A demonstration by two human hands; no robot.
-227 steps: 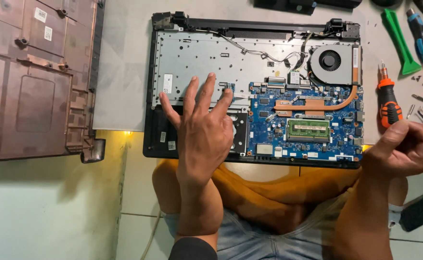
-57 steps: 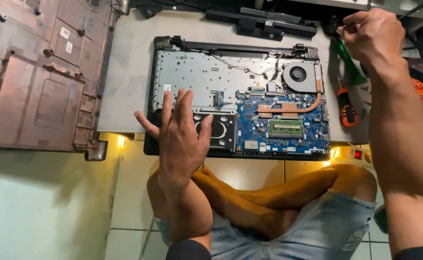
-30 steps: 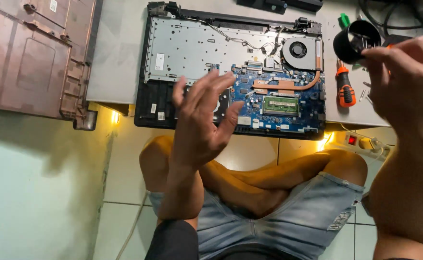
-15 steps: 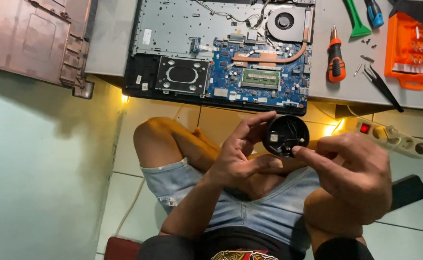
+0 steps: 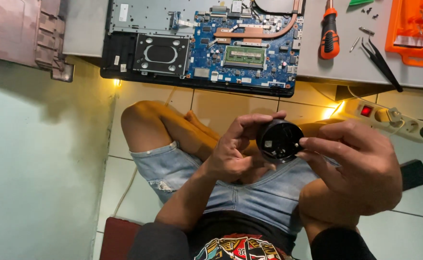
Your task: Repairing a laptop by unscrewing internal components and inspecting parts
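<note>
Opened laptop chassis (image 5: 139, 48) at 12 o'clock on the low grey work surface (image 5: 346, 67), bottom cover off: blue mainboard (image 5: 250, 48) exposed, copper heat pipe (image 5: 259, 32) across its top, green memory module (image 5: 244, 55) at centre, empty black drive bay (image 5: 161, 54) at its 9 o'clock. Pinkish bottom cover (image 5: 19, 33) lies at 10 o'clock, apart from the chassis. Orange bit case (image 5: 413, 29) at 1–2 o'clock, cut by the frame edge. White power strip (image 5: 389, 120) with lit red switch on the tiled floor at 3 o'clock. Orange-and-black screwdriver (image 5: 328, 36) just right of the chassis; black tweezers (image 5: 382, 62) between it and the bit case.

Centre frame, over the lap: small round black container (image 5: 279, 140), open side facing the camera, a few tiny parts inside, too small to identify. Left hand (image 5: 233, 149) grips its 9 o'clock side, fingers curled around the rim. Right hand (image 5: 360, 163) at its 3 o'clock, fingertips pinched narrow at the rim edge.
</note>
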